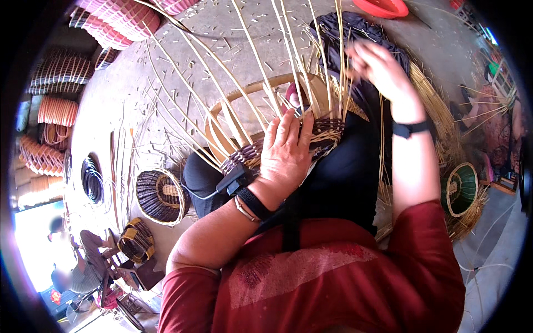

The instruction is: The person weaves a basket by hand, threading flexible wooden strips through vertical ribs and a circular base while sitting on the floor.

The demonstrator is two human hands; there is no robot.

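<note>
An unfinished wicker basket (247, 152) rests on my lap, its low wall woven from dark purple-brown strands. Tall pale stakes (258, 53) fan up and away from it, and a broad tan band (244, 89) curves behind them. My left hand (286, 147) lies over the wall, fingers stretched toward the stake bases; its thumb is hard to make out. Raised to the right is my right hand (380, 69), beside the upper part of the right-hand stakes. Motion smears its fingers, so whether they hold a strand is unclear.
A dark round basket (161, 197) and a yellow-black basket (136, 240) stand left, near a dark coil (92, 178). Stacked baskets (58, 111) line the far left. Right are a straw bundle (433, 105) and a green-lined basket (462, 190). A red basin (382, 6) sits far off.
</note>
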